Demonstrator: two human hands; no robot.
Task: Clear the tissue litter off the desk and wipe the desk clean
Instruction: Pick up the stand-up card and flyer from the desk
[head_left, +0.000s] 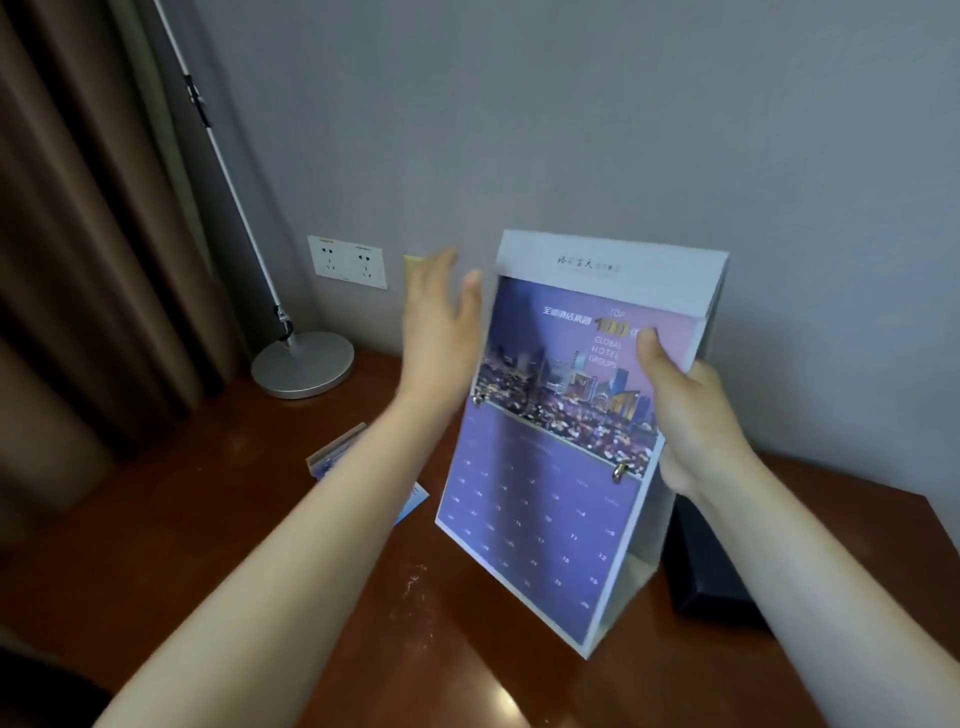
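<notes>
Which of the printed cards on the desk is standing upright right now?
The big purple desk calendar, gripped at its right edge by the right hand. The small blue card and the leaflet beyond the left forearm lie low on the desk.

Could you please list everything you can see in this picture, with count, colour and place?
desk calendar: one, purple and white, standing on the desk at centre right
desk: one, reddish-brown wood
lamp base: one, silver, back left of desk
card holder: one, clear with blue cards, behind the left forearm
dark box: one, right of calendar
wall sockets: two, white
curtain: brown, left
left hand: open, beside calendar's left edge
right hand: grips calendar's right edge
</notes>
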